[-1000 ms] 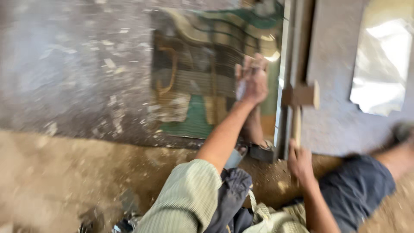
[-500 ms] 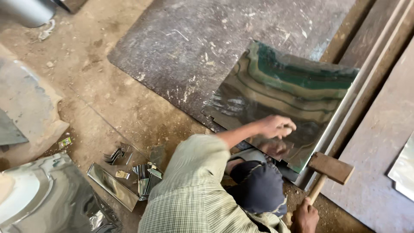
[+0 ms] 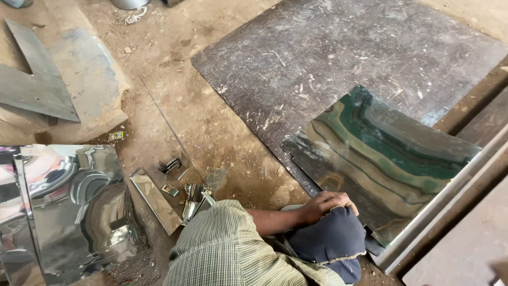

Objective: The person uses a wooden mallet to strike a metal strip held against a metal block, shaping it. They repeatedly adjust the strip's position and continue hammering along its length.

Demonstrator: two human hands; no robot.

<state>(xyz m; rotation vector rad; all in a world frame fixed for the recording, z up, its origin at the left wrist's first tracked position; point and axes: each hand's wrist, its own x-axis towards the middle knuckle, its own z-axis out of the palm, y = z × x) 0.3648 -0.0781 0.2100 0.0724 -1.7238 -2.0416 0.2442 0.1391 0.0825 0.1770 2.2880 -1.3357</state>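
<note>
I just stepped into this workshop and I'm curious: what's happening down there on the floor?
A person sits on the dirt floor beside a shiny reflective metal sheet lying on a dark, scratched steel plate. Their left hand rests on their knee at the sheet's near edge, holding nothing visible. The right hand is out of view. Small metal offcuts lie nearby.

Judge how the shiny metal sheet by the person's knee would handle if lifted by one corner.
The shiny sheet looks thin, so it would probably flex. Its mirror finish suggests a slippery grip. Lying flat on the dark plate, it would likely slide when pushed, not tip.
</note>
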